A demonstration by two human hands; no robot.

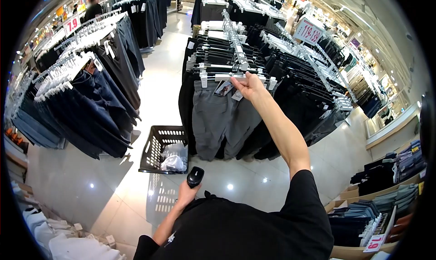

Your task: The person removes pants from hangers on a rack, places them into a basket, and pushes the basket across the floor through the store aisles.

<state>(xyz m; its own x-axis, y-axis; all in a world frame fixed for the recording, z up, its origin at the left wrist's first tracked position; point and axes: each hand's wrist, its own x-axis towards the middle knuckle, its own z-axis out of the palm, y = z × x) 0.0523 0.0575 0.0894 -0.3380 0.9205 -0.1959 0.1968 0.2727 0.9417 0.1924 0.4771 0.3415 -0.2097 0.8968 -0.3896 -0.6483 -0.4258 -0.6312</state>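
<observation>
Low in the view, my left hand [185, 194] is wrapped round a black handheld scanner [195, 177]. My right hand [247, 84] is raised to the front of the middle rack, at the white hanger [222, 78] of a pair of grey trousers [211, 119]. Its fingers are bent together near the hanger's middle; whether they grip the hanger or a tag is too small to tell. A picture tag [223, 88] and a small white tag [237, 95] hang from the waistband, just beside and below the right fingers.
A black basket [144, 158] with white and clear plastic items stands on the floor, left of the middle rack. Dark trousers [86, 110] hang on racks at the left. Folded clothes [377, 169] lie on shelves at the lower right. A person [93, 9] stands far off, upper left.
</observation>
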